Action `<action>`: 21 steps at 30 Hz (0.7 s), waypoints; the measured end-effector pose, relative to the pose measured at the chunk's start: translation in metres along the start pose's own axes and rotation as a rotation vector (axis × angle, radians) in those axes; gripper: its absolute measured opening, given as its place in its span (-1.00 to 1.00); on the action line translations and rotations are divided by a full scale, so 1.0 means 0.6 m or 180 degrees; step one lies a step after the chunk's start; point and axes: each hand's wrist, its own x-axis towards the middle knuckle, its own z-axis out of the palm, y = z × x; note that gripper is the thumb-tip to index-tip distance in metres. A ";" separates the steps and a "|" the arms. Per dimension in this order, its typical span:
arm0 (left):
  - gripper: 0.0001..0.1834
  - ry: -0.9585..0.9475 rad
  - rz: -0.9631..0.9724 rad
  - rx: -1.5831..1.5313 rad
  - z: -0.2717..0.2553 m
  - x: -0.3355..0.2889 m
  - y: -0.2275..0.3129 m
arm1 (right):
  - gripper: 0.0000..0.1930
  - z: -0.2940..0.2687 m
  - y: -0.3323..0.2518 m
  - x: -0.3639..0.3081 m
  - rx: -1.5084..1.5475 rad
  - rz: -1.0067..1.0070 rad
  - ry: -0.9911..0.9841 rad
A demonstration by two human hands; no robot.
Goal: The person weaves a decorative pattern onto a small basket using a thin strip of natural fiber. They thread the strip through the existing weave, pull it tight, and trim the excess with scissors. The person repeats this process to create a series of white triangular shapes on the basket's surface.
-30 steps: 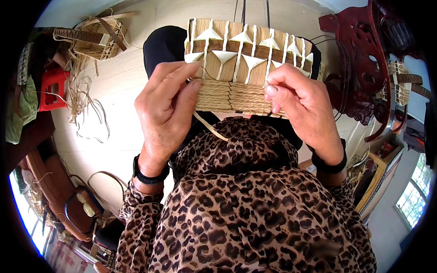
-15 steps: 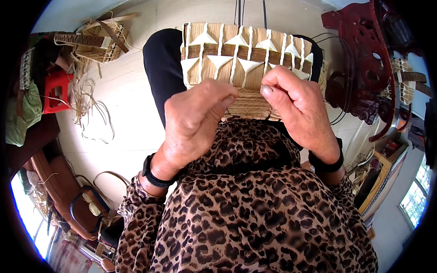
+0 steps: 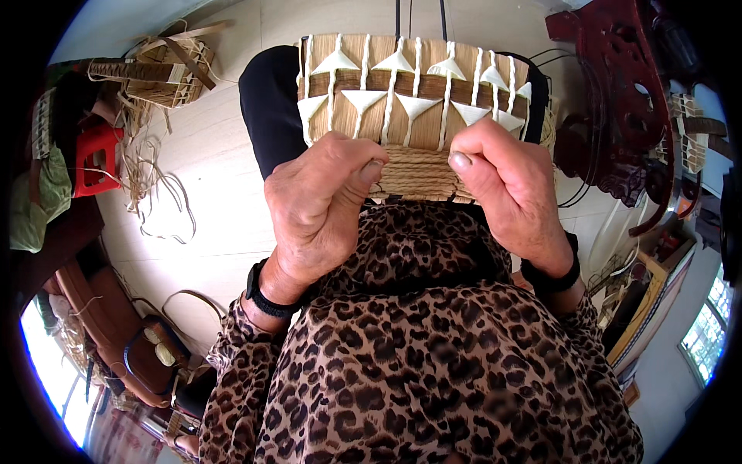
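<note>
Across my lap lies a woven basket (image 3: 363,81) with straw-coloured sides, a brown band, white twisted cords and white triangles. Its nearer part is coiled or twisted tan rope (image 3: 423,172). My left hand (image 3: 321,205) is closed at the basket's near left, thumb pressed against the curled index finger. On the near right, my right hand (image 3: 510,185) pinches thumb and forefinger in the same way. The two hands are apart, with the rope part showing between them. Whatever either pinch holds is too thin or hidden to make out.
A red plastic stool (image 3: 98,161) stands at the left beside loose strips (image 3: 151,174) on the floor. An open woven basket (image 3: 166,77) lies at the far left. Dark red carved furniture (image 3: 610,100) stands at the right, and a brown wooden piece (image 3: 108,332) at the near left.
My hands have drawn a little farther apart, the left moving left. The basket appears slightly farther left in view. Both pinches stay closed.
</note>
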 end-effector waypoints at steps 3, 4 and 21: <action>-0.91 0.0002 -0.0096 -0.0037 -0.001 0.000 -0.004 | -0.85 0.001 0.003 0.002 0.0008 -0.0067 -0.0024; -0.94 -0.0010 -0.0180 -0.0114 -0.002 -0.003 -0.008 | -0.85 0.002 0.005 0.003 0.0019 -0.0102 -0.0027; -0.81 0.1080 -0.0451 -0.0206 -0.053 -0.026 -0.064 | -0.85 -0.052 0.019 -0.023 0.0130 0.0358 0.0862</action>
